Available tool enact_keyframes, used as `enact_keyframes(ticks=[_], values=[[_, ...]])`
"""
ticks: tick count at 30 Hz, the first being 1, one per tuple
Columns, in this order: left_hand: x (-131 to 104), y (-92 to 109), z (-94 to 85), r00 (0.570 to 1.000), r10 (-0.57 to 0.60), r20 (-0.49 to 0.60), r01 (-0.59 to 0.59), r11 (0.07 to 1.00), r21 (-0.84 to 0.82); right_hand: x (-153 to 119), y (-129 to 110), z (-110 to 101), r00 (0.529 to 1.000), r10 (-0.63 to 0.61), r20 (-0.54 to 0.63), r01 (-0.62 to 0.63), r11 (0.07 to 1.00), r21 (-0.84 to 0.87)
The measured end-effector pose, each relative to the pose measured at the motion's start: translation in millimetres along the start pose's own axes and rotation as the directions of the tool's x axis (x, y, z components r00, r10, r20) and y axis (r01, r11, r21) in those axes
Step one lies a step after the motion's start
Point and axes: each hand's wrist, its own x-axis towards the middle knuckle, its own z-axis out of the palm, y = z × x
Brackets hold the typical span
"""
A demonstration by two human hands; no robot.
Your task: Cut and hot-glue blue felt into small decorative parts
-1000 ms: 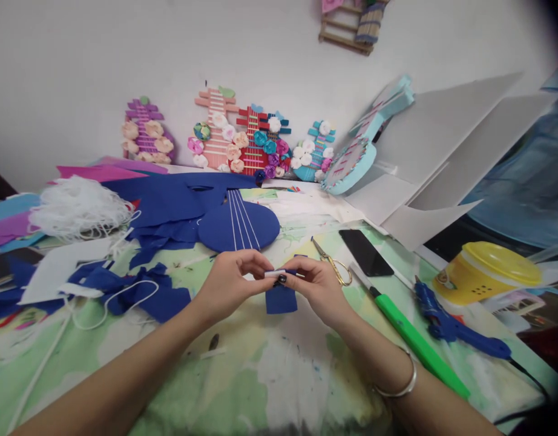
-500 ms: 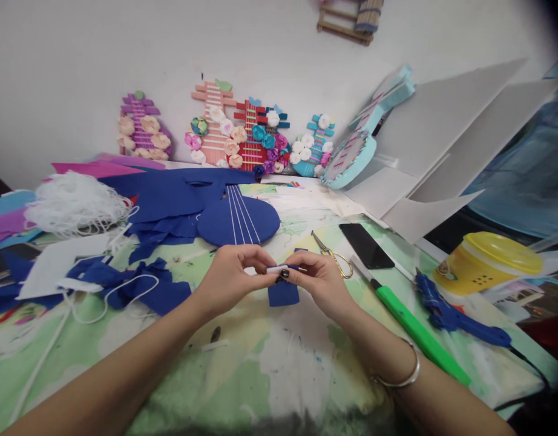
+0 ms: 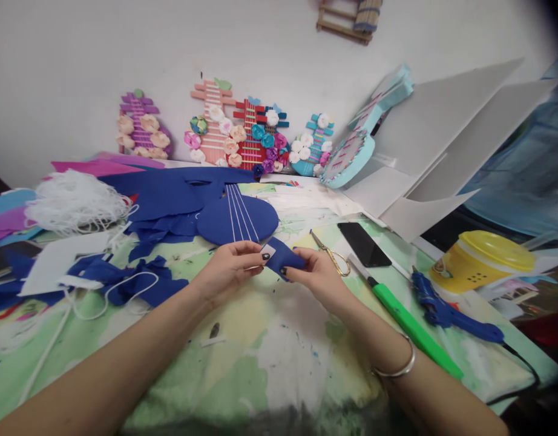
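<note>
Between my two hands is a small strip of blue felt (image 3: 284, 257). My right hand (image 3: 322, 272) pinches its right end between thumb and fingers. With thumb and forefinger, my left hand (image 3: 233, 266) grips a small white piece (image 3: 267, 253) that lies against the felt's left end. Just beyond my hands rests a blue oval body (image 3: 238, 219) with several white strings stretched over it. Scissors (image 3: 331, 253) with gold handles lie past my right hand, beside a black phone (image 3: 364, 244).
A green-handled cutter (image 3: 415, 330), a blue glue gun (image 3: 456, 315) and a yellow tub (image 3: 483, 260) are on the right. White yarn (image 3: 77, 203) and blue felt scraps (image 3: 158, 278) lie left. Decorated miniature guitars (image 3: 210, 124) lean against the wall, near folded white board (image 3: 446, 145).
The blue felt has been raised from the table and turned, so more of its face shows between my hands. The white piece now sits at its left end.
</note>
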Motion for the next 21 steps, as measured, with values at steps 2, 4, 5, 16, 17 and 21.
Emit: enact_keyframes(ticks=[2, 4, 5, 16, 17, 21], values=[[1.3, -0.9, -0.8, 1.0, -0.03, 0.004, 0.03, 1.0, -0.008, 1.4, -0.2, -3.5, 1.0, 0.008, -0.019, -0.007, 0.998, 0.064], [2.5, -1.3, -0.4, 0.999, -0.044, 0.002, 0.044, 0.999, -0.001, 2.9, 0.4, -6.6, 1.0, 0.015, -0.025, -0.012, 0.996, 0.093], [3.1, -1.6, 0.3, 0.999, -0.049, 0.002, 0.049, 0.999, 0.008, 3.7, 0.9, -7.8, 1.0, 0.015, -0.026, -0.012, 0.995, 0.097], [5.6, -9.2, 7.5, 0.995, 0.005, -0.102, 0.009, 0.991, 0.133, 4.7, 5.2, -9.8, 0.981, -0.117, -0.154, 0.109, 0.992, -0.063], [6.7, -10.5, 7.0, 0.995, 0.004, -0.1, 0.009, 0.991, 0.13, 5.0, 5.7, -10.3, 0.982, -0.113, -0.153, 0.105, 0.993, -0.062], [11.3, -15.0, 4.1, 0.998, -0.024, -0.066, 0.03, 0.995, 0.1, 6.9, 6.3, -13.3, 0.981, -0.107, -0.162, 0.096, 0.993, -0.075]])
